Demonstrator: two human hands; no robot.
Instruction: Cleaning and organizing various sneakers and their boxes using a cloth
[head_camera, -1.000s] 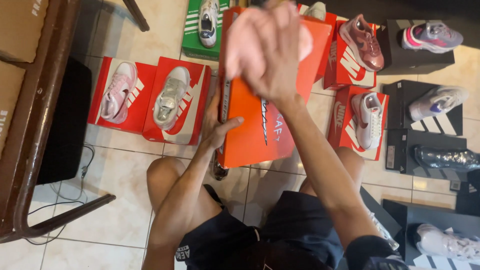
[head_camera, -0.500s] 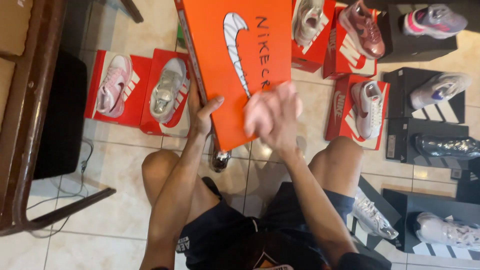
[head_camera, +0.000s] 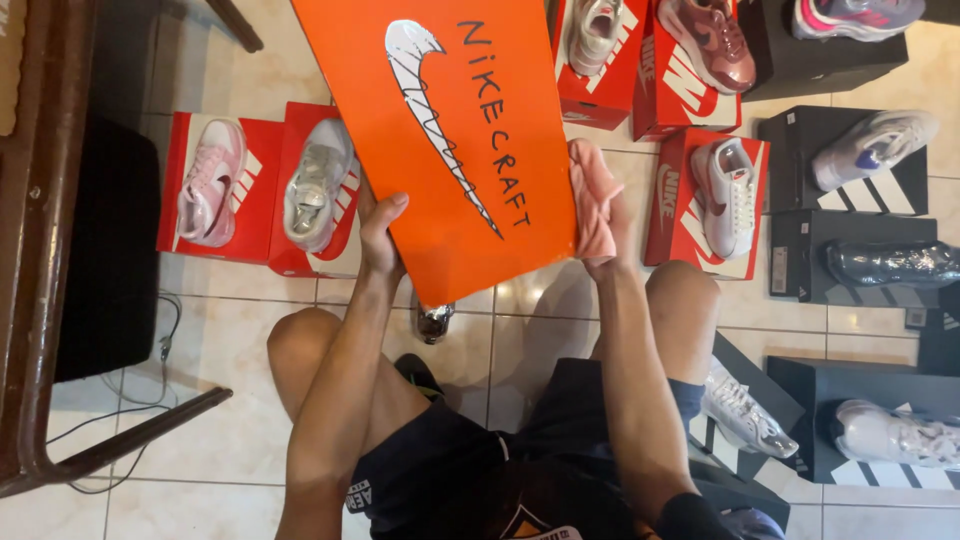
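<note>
Gripping the orange shoebox lid at its near edge, my left hand clamps stiff, light cardboard; my right hand clutches a soft pink cloth.

Left hand clamped, right hand seemingly closed

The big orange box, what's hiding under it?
Below the orange box, a small shiny dark object pokes out on the tiled floor; what it is isn't clear. The left hand grips one edge, the right hand presses a pink cloth against the other.
</note>
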